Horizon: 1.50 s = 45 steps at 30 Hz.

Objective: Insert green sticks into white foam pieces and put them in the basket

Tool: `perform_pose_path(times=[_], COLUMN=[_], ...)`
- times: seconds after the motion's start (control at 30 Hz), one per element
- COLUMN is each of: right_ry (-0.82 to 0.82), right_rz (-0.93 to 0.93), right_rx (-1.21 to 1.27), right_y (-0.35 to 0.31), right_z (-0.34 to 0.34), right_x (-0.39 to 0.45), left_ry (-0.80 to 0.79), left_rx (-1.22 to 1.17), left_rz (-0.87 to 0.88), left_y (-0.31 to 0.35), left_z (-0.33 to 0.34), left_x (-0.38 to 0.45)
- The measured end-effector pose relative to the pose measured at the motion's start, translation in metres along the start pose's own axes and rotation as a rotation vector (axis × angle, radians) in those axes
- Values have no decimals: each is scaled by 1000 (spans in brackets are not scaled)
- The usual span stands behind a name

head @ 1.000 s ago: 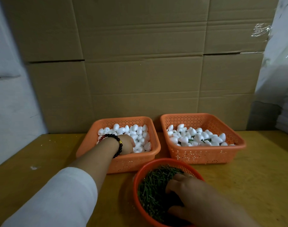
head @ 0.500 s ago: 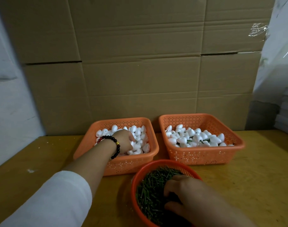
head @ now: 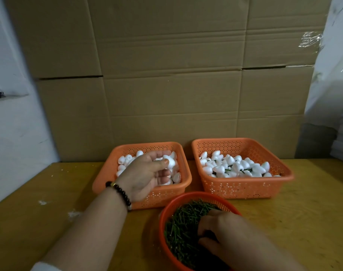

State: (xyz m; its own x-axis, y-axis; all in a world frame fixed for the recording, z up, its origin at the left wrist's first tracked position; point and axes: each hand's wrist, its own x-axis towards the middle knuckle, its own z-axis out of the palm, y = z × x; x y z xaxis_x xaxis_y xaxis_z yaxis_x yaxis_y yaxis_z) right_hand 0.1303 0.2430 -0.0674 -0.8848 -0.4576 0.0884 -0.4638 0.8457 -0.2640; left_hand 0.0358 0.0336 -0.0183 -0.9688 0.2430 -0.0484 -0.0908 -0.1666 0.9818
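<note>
I'm pinching a white foam piece (head: 169,162) with left hand (head: 145,173) over the left basket (head: 183,178); light, crushable, so hold its sides. Right hand (head: 225,233) is digging in green sticks (head: 183,225); grip unclear.

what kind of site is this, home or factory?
Likely a small workshop or packing room: stacked cardboard cartons behind a wooden bench, with bulk bins of white foam pieces and green sticks for repetitive hand assembly.
</note>
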Motion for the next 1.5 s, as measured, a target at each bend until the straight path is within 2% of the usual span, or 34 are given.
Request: perform_pose_path(times=[0.2, 0.37, 0.53, 0.77, 1.0, 1.23, 1.5], right_ry=[38, 61, 123, 237, 421, 488, 594], right_rz=[6, 14, 10, 45, 77, 84, 109], right_rx=[3, 3, 33, 138, 435, 741, 944], right_y=[3, 2, 1, 4, 4, 2, 2], right_z=[0, -1, 0, -8, -15, -12, -12], right_x=[1, 0, 0, -1, -5, -3, -1], left_ry=[-214, -330, -284, -274, -123, -156, -147], left_rx=[-631, -855, -922, -878, -787, -808, -858], left_rz=[-206, -273, -317, -341, -298, -332, -387], left_y=[-29, -37, -37, -37, -38, -45, -50], left_z=[11, 24, 31, 34, 35, 44, 52], left_x=[-40, -53, -55, -58, -55, -58, -59])
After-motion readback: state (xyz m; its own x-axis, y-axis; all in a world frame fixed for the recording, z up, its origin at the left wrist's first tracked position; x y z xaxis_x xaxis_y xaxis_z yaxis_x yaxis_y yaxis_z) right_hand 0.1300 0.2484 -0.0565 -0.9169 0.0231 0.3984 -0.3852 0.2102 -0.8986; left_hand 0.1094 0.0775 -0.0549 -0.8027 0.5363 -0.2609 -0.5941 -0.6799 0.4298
